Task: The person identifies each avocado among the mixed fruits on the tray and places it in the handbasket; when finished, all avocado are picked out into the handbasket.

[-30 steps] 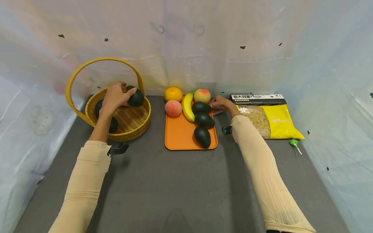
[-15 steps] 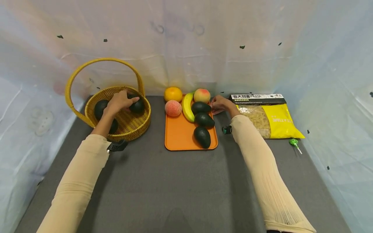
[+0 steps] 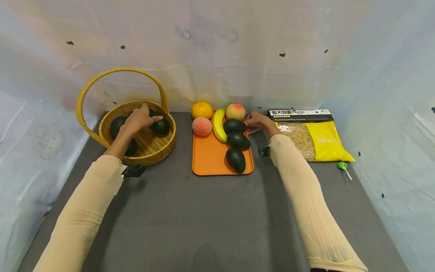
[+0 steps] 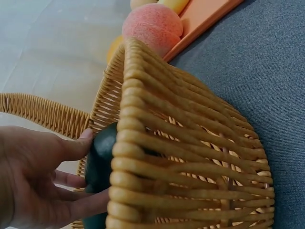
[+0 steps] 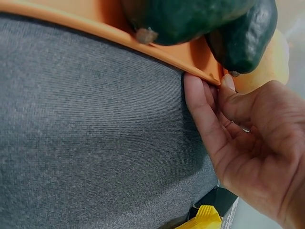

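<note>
In the head view my left hand [image 3: 138, 119] is down inside the yellow wicker basket [image 3: 171, 141]. Its thumb and fingers hold a dark green avocado [image 3: 162, 127] at the basket's right side; in the left wrist view the avocado [image 4: 99, 160] is partly hidden by the rim. Two more avocados lie at the basket's left, partly behind my wrist. My right hand [image 3: 257, 121] pinches the right rim of the orange tray [image 3: 207, 160], thumb above and fingers below in the right wrist view. Nearest to it on the tray is an avocado [image 3: 234, 125].
Also on the tray are two avocados, a banana [image 3: 219, 126], a yellow-red peach [image 3: 236, 112] and a pink peach [image 3: 202, 126]. An orange fruit [image 3: 202, 110] sits at its back left corner. Rightward lie a black pasta box [image 3: 300, 116], a yellow pasta bag [image 3: 326, 141] and a green lollipop [image 3: 342, 166].
My left hand has lowered the avocado from above the basket's rim down into the basket. My right hand keeps its place at the tray's rim.
</note>
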### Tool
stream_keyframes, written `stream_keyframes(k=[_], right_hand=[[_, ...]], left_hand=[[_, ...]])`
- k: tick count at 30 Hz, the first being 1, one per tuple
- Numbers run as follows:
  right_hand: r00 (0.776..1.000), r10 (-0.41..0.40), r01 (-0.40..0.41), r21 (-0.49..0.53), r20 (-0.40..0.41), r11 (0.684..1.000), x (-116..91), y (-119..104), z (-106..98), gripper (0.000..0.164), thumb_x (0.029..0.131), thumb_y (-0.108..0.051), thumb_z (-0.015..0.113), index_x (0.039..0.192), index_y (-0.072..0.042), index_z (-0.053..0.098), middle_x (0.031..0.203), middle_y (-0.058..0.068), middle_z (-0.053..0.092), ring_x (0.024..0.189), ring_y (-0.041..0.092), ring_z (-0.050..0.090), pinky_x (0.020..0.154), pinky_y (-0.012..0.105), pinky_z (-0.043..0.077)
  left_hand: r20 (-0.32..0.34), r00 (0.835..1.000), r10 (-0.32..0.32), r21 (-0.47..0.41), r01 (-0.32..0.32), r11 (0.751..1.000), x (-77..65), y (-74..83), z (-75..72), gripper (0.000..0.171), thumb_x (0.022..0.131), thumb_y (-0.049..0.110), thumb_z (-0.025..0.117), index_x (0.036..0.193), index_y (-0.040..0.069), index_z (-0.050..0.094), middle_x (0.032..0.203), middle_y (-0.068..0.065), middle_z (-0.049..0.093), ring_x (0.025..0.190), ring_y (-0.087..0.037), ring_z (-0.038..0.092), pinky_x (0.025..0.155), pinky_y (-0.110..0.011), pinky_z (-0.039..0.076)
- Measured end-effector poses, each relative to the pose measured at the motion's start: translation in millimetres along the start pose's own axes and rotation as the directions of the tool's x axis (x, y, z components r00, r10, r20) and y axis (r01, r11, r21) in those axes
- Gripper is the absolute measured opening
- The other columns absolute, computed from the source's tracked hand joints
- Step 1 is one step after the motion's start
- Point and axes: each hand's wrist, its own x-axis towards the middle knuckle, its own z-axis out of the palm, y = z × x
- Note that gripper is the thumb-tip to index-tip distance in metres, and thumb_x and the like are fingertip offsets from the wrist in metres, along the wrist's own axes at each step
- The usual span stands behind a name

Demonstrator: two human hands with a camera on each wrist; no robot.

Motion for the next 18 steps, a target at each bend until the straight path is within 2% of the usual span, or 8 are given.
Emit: stream_keyframes(k=[3,6,9,11,14,18], right_hand=[[1.000,-0.006,0.006,-0.009,-0.009,1.000,3.5,1.6,0.8,0.015,0.101,0.005,0.046,0.111,0.005,0.058,0.095,0.018,0.063,0.084,0.029,0.070,0.099,0.049,0.061],[1.000,-0.010,0.010,-0.024,-0.016,1.000,4.3,2.5,1.1,0.016,0.101,0.004,0.047,0.112,0.006,0.058,0.095,0.018,0.064,0.083,0.029,0.071,0.099,0.050,0.061],[0.999,-0.021,0.020,-0.036,-0.025,0.999,8.8,8.1,1.4,0.015,0.102,0.002,0.048,0.112,0.005,0.059,0.095,0.016,0.064,0.082,0.027,0.071,0.098,0.049,0.061],[0.999,-0.033,0.031,-0.047,-0.033,0.998,12.6,13.2,1.4,0.015,0.103,0.001,0.048,0.113,0.005,0.059,0.093,0.015,0.064,0.080,0.024,0.071,0.095,0.046,0.063],[0.998,-0.043,0.040,-0.049,-0.046,0.998,17.9,20.6,0.4,0.016,0.105,-0.001,0.048,0.116,0.004,0.058,0.092,0.012,0.063,0.077,0.021,0.070,0.090,0.042,0.064],[0.997,-0.053,0.051,-0.048,-0.049,0.998,17.9,19.3,0.9,0.019,0.105,-0.003,0.048,0.120,0.004,0.057,0.096,0.013,0.063,0.081,0.022,0.071,0.093,0.044,0.063]], left_hand=[[-0.026,1.000,0.001,0.015,0.000,1.000,-5.3,0.7,-1.3,0.087,0.107,0.047,0.055,0.160,-0.011,0.018,0.130,-0.042,0.059,0.093,-0.042,0.076,0.092,-0.061,0.056],[-0.060,0.998,0.010,0.035,-0.008,0.999,-8.5,0.3,-1.0,0.073,0.106,0.049,0.056,0.147,-0.010,0.039,0.113,-0.035,0.066,0.088,-0.042,0.076,0.079,-0.053,0.059],[-0.077,0.997,0.013,0.053,-0.009,0.999,-9.9,0.2,-0.8,0.063,0.106,0.049,0.057,0.132,-0.008,0.049,0.102,-0.028,0.065,0.083,-0.040,0.075,0.065,-0.043,0.056],[-0.073,0.997,0.013,0.059,-0.008,0.998,-10.5,1.5,-1.4,0.062,0.106,0.049,0.057,0.131,-0.007,0.050,0.107,-0.029,0.064,0.082,-0.039,0.075,0.064,-0.042,0.057],[-0.056,0.998,0.017,0.063,-0.013,0.998,-11.3,3.5,-2.9,0.065,0.106,0.048,0.057,0.137,-0.009,0.048,0.120,-0.035,0.060,0.086,-0.040,0.076,0.071,-0.047,0.060],[-0.049,0.999,0.013,0.069,-0.010,0.998,-12.4,2.0,-4.8,0.071,0.107,0.048,0.056,0.144,-0.011,0.044,0.134,-0.039,0.055,0.090,-0.040,0.077,0.086,-0.055,0.059]])
